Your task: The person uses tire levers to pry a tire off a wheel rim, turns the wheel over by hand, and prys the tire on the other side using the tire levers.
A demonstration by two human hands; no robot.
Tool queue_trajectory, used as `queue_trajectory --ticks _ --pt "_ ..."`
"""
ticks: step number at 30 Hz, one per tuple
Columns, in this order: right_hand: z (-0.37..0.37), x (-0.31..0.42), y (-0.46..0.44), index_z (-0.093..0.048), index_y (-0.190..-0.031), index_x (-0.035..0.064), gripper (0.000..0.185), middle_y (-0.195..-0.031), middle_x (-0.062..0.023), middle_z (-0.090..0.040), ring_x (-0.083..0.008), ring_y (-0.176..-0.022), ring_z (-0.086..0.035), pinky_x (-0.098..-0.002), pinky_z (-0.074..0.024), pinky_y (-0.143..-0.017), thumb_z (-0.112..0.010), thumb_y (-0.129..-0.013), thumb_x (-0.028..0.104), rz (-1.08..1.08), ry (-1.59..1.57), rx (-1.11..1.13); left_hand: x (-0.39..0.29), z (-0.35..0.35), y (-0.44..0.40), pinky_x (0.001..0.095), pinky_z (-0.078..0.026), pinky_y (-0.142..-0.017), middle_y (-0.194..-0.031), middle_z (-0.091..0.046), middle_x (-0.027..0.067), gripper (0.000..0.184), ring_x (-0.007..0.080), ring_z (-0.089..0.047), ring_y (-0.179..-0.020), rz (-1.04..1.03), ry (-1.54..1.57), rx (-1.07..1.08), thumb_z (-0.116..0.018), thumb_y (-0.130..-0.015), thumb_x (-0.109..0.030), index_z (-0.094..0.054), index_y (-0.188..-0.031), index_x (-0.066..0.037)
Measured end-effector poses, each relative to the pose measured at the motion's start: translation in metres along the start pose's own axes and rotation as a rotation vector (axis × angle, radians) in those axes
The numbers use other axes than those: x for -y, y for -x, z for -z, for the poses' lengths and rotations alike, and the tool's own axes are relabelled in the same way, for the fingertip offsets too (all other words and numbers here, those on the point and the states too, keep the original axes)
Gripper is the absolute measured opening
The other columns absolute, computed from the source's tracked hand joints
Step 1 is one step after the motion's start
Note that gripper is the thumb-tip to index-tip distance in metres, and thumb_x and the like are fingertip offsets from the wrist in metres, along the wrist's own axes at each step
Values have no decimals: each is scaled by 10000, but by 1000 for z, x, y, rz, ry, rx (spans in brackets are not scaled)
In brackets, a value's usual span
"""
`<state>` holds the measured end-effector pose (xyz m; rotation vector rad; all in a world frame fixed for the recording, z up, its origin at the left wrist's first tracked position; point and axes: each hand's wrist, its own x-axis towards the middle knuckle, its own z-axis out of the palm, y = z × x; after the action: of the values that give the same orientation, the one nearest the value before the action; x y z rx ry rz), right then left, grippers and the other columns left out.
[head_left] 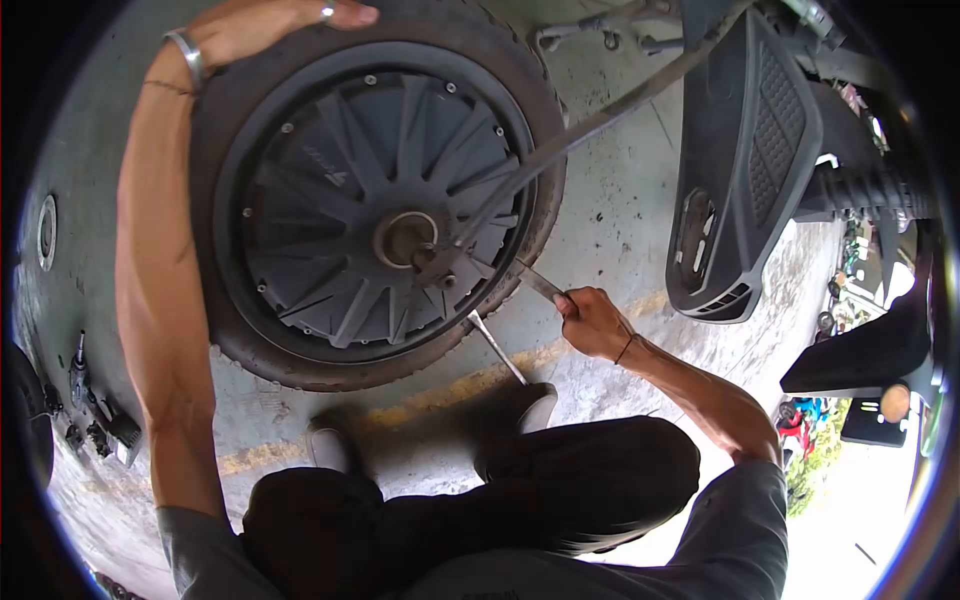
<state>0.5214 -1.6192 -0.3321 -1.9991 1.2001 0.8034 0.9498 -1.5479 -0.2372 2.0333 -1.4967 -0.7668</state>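
A large wheel with a black ribbed hub (375, 215) lies in front of me, its dark tyre (290, 370) around the rim. My left hand (265, 25) rests on the tyre's upper part, fingers stretched out and partly cut off by the frame's top edge. At the wheel's lower right, my right hand (597, 322) is closed around a flat metal tyre lever (538, 282), whose far end meets the rim edge. A second metal lever (498, 348) sticks out from the tyre's lower edge towards my shoe (537, 405). A thick dark cable (590, 125) runs from the hub's middle to the upper right.
A black footboard panel (745, 190) of a vehicle stands to the right. Small tools (100, 410) lie on the floor at the left, below a round metal disc (47, 232). A yellow line (430, 405) crosses the floor near my feet.
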Motion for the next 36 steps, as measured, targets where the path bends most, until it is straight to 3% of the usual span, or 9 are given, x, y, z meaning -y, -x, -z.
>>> queue_trajectory --ticks 1,2,8,10,12,15,21,26,36 --pt "1 9 6 -600 -787 -55 307 -708 -311 -586 -460 -683 -607 -499 -440 -620 -494 -920 200 -79 12 36 10 -1 -6 381 -390 -1032 -1279 -592 209 732 345 -548 -1173 -61 -45 -60 -620 -835 -583 -588 -1256 15" --pt "1 13 10 -591 -779 -75 354 -723 -326 -592 -435 -714 -635 -492 -464 -652 -475 -919 228 -65 21 31 27 5 -18 376 -370 -1049 -1299 -576 219 765 355 -530 -1197 98 -86 145 -611 -824 -608 -580 -1268 13" --pt "8 20 18 -610 -788 -88 407 -695 -290 -617 -435 -685 -646 -490 -496 -683 -439 -931 252 -89 93 81 24 0 -33 355 -367 -1049 -1318 -565 210 781 357 -509 -1232 63 -284 81 -605 -816 -623 -573 -1277 7" --pt "40 48 22 -622 -795 -78 407 -709 -289 -624 -449 -686 -641 -495 -505 -691 -419 -943 243 -110 160 217 36 -8 -37 364 -312 -1100 -1364 -494 256 939 367 -456 -1291 128 93 250 -623 -775 -659 -463 -1347 68" --pt "50 45 30 -626 -785 -74 445 -718 -297 -622 -450 -698 -635 -502 -515 -704 -391 -973 253 -125 193 264 50 -7 -55 350 -309 -1112 -1380 -479 260 988 354 -472 -1289 105 -21 212 -636 -755 -671 -443 -1368 79" --pt "13 -14 22 -631 -792 -25 441 -725 -270 -620 -458 -680 -608 -503 -491 -662 -406 -987 300 127 165 -4 59 -3 -63 336 -311 -1109 -1371 -507 221 921 319 -493 -1275 52 -32 233 -626 -773 -659 -491 -1344 52" --pt "-22 -45 10 -519 -725 15 309 -587 -202 -521 -423 -556 -527 -463 -405 -542 -477 -982 180 266 -84 -389 63 -7 -60 334 -362 -1067 -1315 -547 193 868 291 -524 -1231 21 75 239 -618 -803 -613 -494 -1334 61" --pt "-13 -76 -37 -504 -724 14 234 -544 -199 -505 -403 -484 -520 -466 -388 -484 -538 -925 129 477 -57 -275 42 -16 -46 343 -357 -1067 -1257 -598 179 754 295 -528 -1228 75 -13 69 -585 -846 -593 -574 -1271 29" --pt "0 -91 -122 -509 -728 25 146 -492 -121 -454 -286 -415 -507 -397 -354 -415 -523 -873 14 841 -182 -35 36 -14 -45 351 -274 -1122 -1389 -466 242 923 308 -405 -1341 261 -137 134 -639 -809 -584 -402 -1384 97"
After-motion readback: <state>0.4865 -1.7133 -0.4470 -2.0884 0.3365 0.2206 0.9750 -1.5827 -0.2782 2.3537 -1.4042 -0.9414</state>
